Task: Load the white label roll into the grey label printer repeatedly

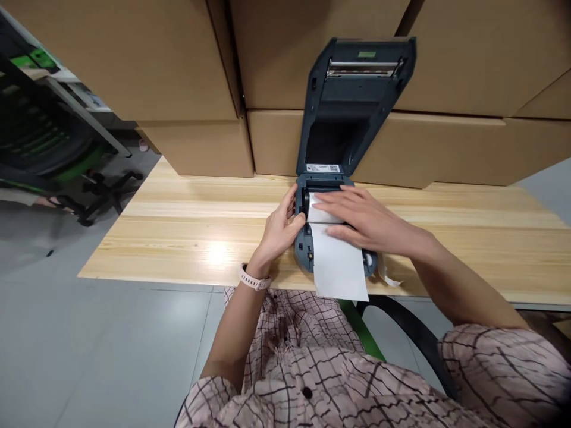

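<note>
A dark grey label printer [304,259] stands on the wooden table with its lid [341,107] swung up and back. Inside lies a white label roll [317,208], and a strip of labels [338,261] runs from it over the printer's front and past the table edge. My left hand [282,228] grips the printer's left side, thumb on the upper rim and fingers along the outer wall. Flat across the roll, fingers stretched out, rests my right hand [370,221]. It hides the right part of the roll.
Large cardboard boxes [285,53] are stacked along the back of the table [187,238], right behind the raised lid. A thin curled paper scrap [392,281] lies beside the printer's front right corner. An office chair [53,131] stands on the floor at left.
</note>
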`<state>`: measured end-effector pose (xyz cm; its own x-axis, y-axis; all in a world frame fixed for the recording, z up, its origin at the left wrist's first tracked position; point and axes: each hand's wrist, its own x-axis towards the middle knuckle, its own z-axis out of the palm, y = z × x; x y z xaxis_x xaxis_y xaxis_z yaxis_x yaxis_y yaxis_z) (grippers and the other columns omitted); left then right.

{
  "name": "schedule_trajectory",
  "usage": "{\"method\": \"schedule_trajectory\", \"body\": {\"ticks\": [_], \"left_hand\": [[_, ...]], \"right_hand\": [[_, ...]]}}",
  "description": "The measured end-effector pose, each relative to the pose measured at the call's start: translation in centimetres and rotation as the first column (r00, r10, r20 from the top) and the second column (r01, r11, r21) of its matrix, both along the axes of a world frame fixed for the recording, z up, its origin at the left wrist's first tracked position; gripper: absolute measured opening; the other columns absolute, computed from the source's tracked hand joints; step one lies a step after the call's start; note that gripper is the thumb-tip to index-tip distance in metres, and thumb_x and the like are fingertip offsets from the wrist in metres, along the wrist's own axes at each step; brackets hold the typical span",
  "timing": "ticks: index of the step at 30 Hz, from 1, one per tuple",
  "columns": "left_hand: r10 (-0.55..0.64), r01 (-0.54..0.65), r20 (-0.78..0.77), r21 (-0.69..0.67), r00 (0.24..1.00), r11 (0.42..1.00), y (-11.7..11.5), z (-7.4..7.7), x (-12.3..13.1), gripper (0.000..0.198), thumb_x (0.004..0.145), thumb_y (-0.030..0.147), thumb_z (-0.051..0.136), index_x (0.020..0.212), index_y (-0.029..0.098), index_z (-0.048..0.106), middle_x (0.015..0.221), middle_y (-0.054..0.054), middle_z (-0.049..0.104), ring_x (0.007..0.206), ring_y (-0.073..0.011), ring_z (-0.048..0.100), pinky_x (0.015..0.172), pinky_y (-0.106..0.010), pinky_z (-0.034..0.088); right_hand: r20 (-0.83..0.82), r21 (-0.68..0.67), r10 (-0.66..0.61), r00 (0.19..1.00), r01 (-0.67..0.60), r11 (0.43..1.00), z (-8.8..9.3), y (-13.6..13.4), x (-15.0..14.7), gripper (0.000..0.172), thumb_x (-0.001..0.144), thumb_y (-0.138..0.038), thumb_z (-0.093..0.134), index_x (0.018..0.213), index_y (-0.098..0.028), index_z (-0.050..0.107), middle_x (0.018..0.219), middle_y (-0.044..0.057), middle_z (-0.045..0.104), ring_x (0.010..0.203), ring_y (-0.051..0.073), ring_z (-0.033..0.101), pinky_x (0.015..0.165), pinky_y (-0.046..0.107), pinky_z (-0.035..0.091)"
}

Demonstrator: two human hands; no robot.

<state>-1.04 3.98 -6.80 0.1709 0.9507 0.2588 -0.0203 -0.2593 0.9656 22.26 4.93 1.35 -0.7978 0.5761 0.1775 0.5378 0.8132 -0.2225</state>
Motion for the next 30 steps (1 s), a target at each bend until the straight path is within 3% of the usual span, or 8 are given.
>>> {"method": "schedule_trajectory", "body": {"ticks": [4, 7, 15, 22, 24, 26, 28, 30], "left_hand": [[0.007, -0.007, -0.044, 0.004, 0.999, 1.0, -0.2, 0.4, -0.1, 0.068, 0.097, 0.029, 0.06, 0.163, 0.028, 0.042, 0.173, -0.009, 0.043, 0.157, -0.0325, 0.047, 0.133, -0.057, 0.034], [0.013, -0.012, -0.057, 0.018, 0.998, 1.0, -0.2, 0.5, -0.1, 0.067, 0.097, 0.03, 0.061, 0.162, 0.029, 0.044, 0.173, -0.008, 0.043, 0.158, -0.0332, 0.045, 0.134, -0.058, 0.032], [0.015, -0.013, -0.053, 0.025, 0.998, 1.0, -0.3, 0.7, 0.0, 0.066, 0.097, 0.031, 0.06, 0.162, 0.026, 0.045, 0.171, -0.009, 0.046, 0.157, -0.032, 0.047, 0.133, -0.055, 0.034], [0.035, -0.034, -0.082, 0.007, 0.996, 0.999, -0.3, 0.6, 0.0, 0.064, 0.1, 0.03, 0.055, 0.162, 0.022, 0.043, 0.17, -0.013, 0.047, 0.154, -0.0308, 0.05, 0.13, -0.052, 0.04], [0.089, -0.083, -0.132, 0.054, 0.987, 0.995, -0.9, 1.2, 0.1, 0.061, 0.102, 0.033, 0.055, 0.162, 0.024, 0.045, 0.171, -0.013, 0.045, 0.158, -0.0318, 0.044, 0.132, -0.054, 0.036], [0.154, -0.108, -0.242, 0.194, 0.958, 0.975, -1.9, 2.2, 0.2, 0.056, 0.105, 0.036, 0.055, 0.159, 0.028, 0.049, 0.175, -0.009, 0.039, 0.166, -0.032, 0.03, 0.136, -0.056, 0.026], [0.14, 0.004, -0.402, 0.336, 0.905, 0.942, -3.3, 3.2, 0.6, 0.05, 0.107, 0.039, 0.053, 0.157, 0.03, 0.053, 0.175, -0.006, 0.038, 0.168, -0.0305, 0.024, 0.138, -0.059, 0.017], [0.042, 0.207, -0.574, 0.362, 0.818, 0.909, -5.0, 3.8, 1.3, 0.048, 0.109, 0.041, 0.05, 0.155, 0.029, 0.055, 0.169, -0.009, 0.049, 0.164, -0.0304, 0.036, 0.138, -0.061, 0.017]], "right_hand": [[-0.039, -0.062, 0.028, 0.999, -0.031, 0.998, -0.6, -4.7, 0.4, 0.048, 0.111, -0.048, 0.044, 0.156, -0.033, 0.054, 0.163, 0.004, 0.056, 0.152, 0.026, 0.054, 0.125, 0.057, 0.046], [-0.089, -0.047, -0.008, 0.996, 0.004, 0.999, -1.6, -6.7, 0.3, 0.053, 0.109, -0.046, 0.051, 0.16, -0.032, 0.051, 0.164, 0.006, 0.054, 0.156, 0.028, 0.048, 0.124, 0.058, 0.049], [-0.098, 0.096, -0.114, 0.989, 0.123, 0.988, -3.1, -9.2, -1.9, 0.07, 0.106, -0.061, 0.049, 0.161, -0.019, 0.047, 0.166, 0.015, 0.051, 0.159, 0.033, 0.042, 0.126, 0.058, 0.048], [-0.139, 0.204, -0.153, 0.978, 0.179, 0.963, -4.1, -10.4, -3.3, 0.072, 0.104, -0.058, 0.055, 0.16, -0.014, 0.046, 0.162, 0.021, 0.053, 0.157, 0.034, 0.047, 0.125, 0.058, 0.049], [-0.176, 0.232, -0.175, 0.969, 0.214, 0.949, -4.4, -10.6, -3.7, 0.069, 0.104, -0.056, 0.056, 0.157, -0.012, 0.05, 0.16, 0.023, 0.056, 0.154, 0.035, 0.05, 0.123, 0.058, 0.051], [-0.22, 0.207, -0.183, 0.958, 0.229, 0.951, -4.3, -10.6, -3.6, 0.064, 0.104, -0.055, 0.057, 0.154, -0.014, 0.055, 0.158, 0.021, 0.058, 0.152, 0.034, 0.053, 0.121, 0.059, 0.053], [-0.318, 0.122, -0.117, 0.941, 0.163, 0.979, -3.8, -10.6, -2.9, 0.048, 0.106, -0.051, 0.057, 0.145, -0.024, 0.065, 0.144, 0.014, 0.072, 0.138, 0.031, 0.067, 0.111, 0.055, 0.062], [-0.484, 0.015, -0.06, 0.873, 0.077, 0.997, -2.9, -10.2, -1.5, 0.026, 0.106, -0.04, 0.059, 0.127, -0.034, 0.074, 0.11, 0.002, 0.085, 0.105, 0.023, 0.081, 0.087, 0.044, 0.07]]}}
